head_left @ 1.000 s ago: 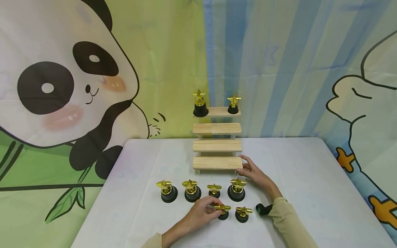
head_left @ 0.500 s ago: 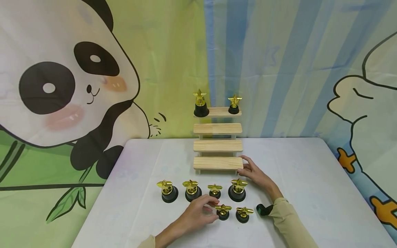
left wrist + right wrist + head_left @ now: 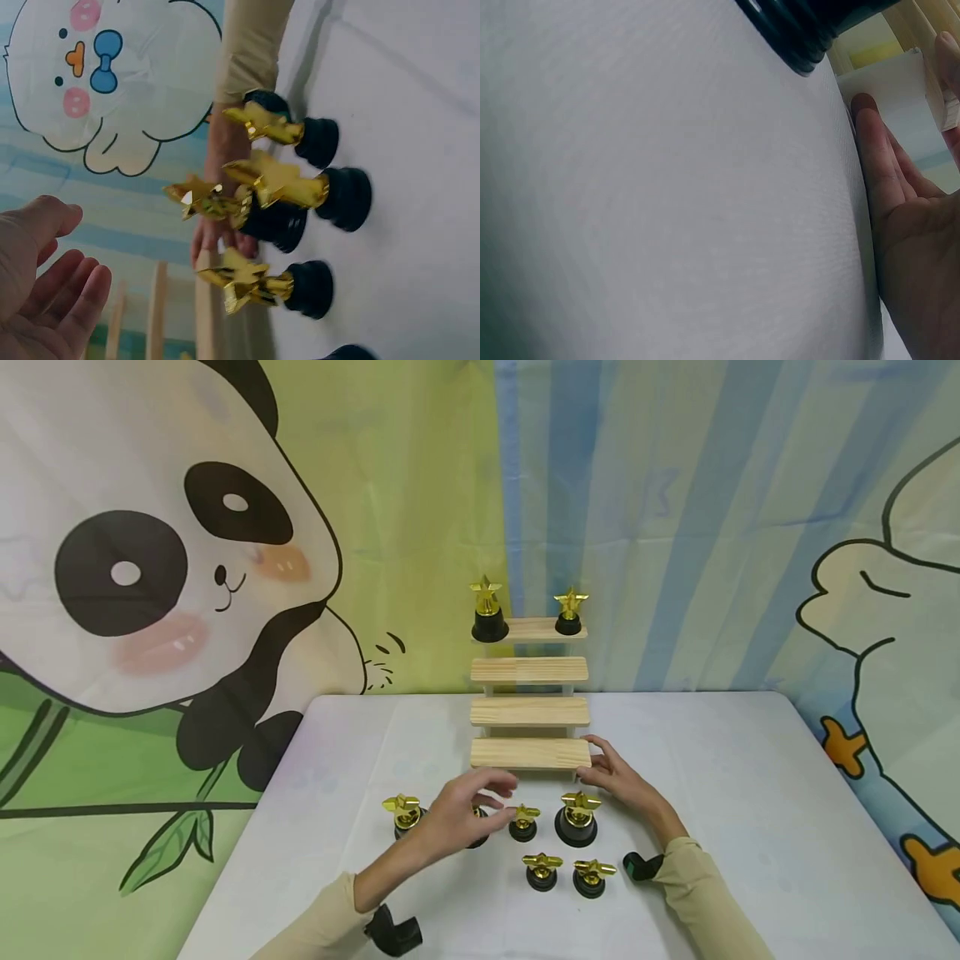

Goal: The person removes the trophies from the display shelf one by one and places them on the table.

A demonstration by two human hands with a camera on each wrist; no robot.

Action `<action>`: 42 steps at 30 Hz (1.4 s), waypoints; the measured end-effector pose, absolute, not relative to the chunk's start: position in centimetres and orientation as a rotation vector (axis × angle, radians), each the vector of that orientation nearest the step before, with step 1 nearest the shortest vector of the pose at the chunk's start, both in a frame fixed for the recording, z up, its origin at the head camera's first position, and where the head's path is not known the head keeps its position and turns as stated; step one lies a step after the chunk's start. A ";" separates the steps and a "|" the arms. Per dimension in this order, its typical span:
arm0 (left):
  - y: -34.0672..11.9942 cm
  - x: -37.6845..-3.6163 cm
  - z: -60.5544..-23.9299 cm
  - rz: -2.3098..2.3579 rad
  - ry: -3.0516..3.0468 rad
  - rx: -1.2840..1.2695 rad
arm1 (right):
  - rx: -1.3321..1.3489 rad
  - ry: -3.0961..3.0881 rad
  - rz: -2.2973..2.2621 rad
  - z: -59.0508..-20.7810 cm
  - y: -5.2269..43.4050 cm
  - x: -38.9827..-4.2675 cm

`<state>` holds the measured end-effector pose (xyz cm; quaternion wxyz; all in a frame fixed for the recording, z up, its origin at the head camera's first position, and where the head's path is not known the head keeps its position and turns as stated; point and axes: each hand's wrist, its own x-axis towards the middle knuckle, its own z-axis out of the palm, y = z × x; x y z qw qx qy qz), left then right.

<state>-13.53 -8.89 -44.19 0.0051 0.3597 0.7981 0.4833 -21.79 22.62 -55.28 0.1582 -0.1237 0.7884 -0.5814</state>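
My left hand [image 3: 450,817] hovers over the row of gold star trophies with black bases, fingers apart and loosely bent, holding nothing. It hides most of one trophy [image 3: 477,837] and overlaps the base of another [image 3: 405,810] at the row's left. Right of its fingertips stand a small trophy [image 3: 523,823] and a larger one [image 3: 577,822]. Two small trophies, one [image 3: 542,872] beside the other [image 3: 591,878], stand nearer me. My right hand [image 3: 621,781] holds the right end of the lowest step on a wooden step stand [image 3: 528,753], thumb and fingers on either side of the board.
On the stand's top step are a large trophy [image 3: 490,614] at the left and a smaller one [image 3: 569,612] at the right. A white cloth covers the table [image 3: 705,760]. Behind it hangs a printed curtain [image 3: 420,527]. Black wrist devices [image 3: 395,933] sit at both cuffs.
My left hand has let go of the front left small trophy, which stays standing, and has moved up and away toward the stand. The right hand has stayed at the lowest step.
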 end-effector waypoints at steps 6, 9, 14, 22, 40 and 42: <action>-9.1 -17.2 -40.8 1.594 2.548 0.984 | -0.370 2.245 -1.667 -55.6 22.8 -21.7; -9.0 -18.7 -40.2 1.654 2.515 0.922 | -0.370 2.247 -1.654 -55.8 22.8 -21.6; -8.8 -21.4 -40.0 1.677 2.533 0.838 | -0.350 2.257 -1.639 -55.7 22.8 -21.6; -10.3 -27.6 -39.3 1.629 2.759 0.725 | -0.355 2.253 -1.651 -55.6 22.8 -21.8; -10.4 -38.0 -33.6 1.784 2.891 0.553 | -0.323 2.257 -1.640 -55.2 22.6 -21.7; -10.1 -38.3 -33.6 1.778 2.874 0.539 | -0.326 2.258 -1.640 -55.2 22.6 -21.7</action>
